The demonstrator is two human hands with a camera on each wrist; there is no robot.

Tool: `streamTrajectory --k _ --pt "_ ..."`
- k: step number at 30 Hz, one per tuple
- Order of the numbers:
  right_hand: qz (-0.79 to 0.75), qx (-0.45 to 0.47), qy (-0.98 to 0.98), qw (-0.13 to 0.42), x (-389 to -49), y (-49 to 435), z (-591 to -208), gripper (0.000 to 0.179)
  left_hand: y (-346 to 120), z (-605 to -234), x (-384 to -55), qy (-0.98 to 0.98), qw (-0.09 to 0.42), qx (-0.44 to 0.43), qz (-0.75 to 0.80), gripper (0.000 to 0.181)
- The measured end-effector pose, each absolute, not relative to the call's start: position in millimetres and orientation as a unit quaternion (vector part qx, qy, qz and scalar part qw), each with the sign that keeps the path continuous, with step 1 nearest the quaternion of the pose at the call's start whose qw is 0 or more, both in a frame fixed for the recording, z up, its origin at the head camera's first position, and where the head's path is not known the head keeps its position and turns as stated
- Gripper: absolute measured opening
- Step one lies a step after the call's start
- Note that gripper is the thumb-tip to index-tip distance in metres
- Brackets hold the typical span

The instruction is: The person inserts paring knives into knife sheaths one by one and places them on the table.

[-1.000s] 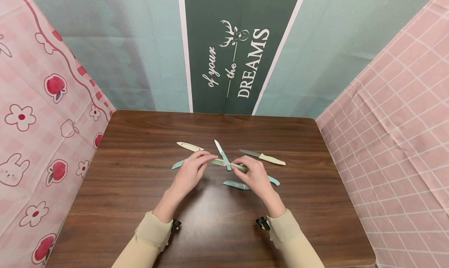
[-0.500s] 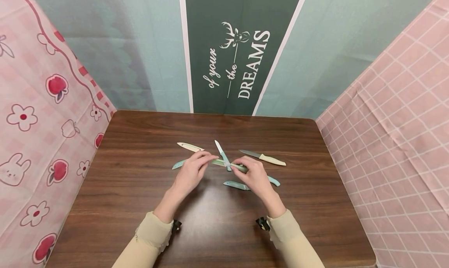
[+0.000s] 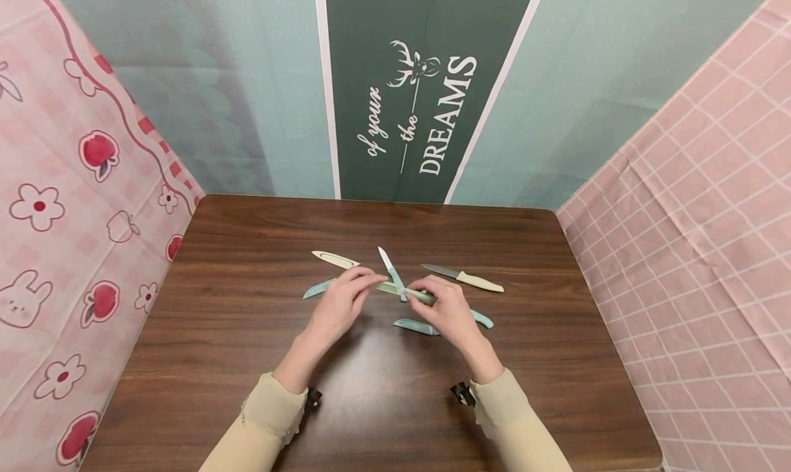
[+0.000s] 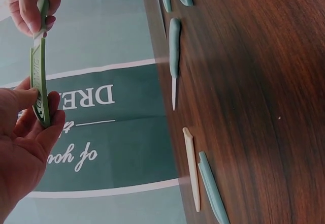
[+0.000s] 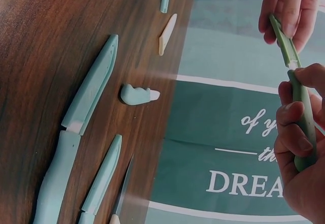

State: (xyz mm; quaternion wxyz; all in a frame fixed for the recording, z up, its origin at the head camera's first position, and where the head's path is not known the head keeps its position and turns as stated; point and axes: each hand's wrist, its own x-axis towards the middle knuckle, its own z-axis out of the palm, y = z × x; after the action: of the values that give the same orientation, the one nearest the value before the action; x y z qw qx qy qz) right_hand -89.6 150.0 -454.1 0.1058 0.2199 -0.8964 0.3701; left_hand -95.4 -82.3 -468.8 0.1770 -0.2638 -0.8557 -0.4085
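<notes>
My left hand [image 3: 338, 300] pinches a green knife sheath [image 4: 36, 74] between thumb and fingers. The fingers of my right hand [image 3: 446, 306] are curled round the green handle of a small knife [image 5: 303, 127]. Its pale blade enters the sheath's mouth, with a short stretch showing between sheath and handle. Both are held up above the table, end to end. Beneath them in the head view lies a blue knife [image 3: 395, 275] with a bare white blade. A cream-handled knife [image 3: 480, 281] with a bare grey blade lies beyond my right hand.
Left of centre lie a cream sheath [image 3: 334, 259] and a blue sheath [image 3: 315, 290], partly behind my left hand. A large sheathed blue knife [image 5: 86, 102] lies under my right hand, beside a smaller sheathed blue one [image 5: 104, 176]. Printed cloths border the brown table [image 3: 395, 417].
My left hand has shifted slightly right with the green sheath, toward the right hand. The right hand and the knives on the table stay put.
</notes>
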Motion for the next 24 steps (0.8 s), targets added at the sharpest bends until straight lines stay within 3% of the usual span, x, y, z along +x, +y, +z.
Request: streamTrajectory --k 24 --pt "0.361 0.239 -0.897 0.09 -83.8 153.9 -460.7 0.005 -71.0 -478.1 -83.2 -0.868 0.176 -0.25 -0.39 0.027"
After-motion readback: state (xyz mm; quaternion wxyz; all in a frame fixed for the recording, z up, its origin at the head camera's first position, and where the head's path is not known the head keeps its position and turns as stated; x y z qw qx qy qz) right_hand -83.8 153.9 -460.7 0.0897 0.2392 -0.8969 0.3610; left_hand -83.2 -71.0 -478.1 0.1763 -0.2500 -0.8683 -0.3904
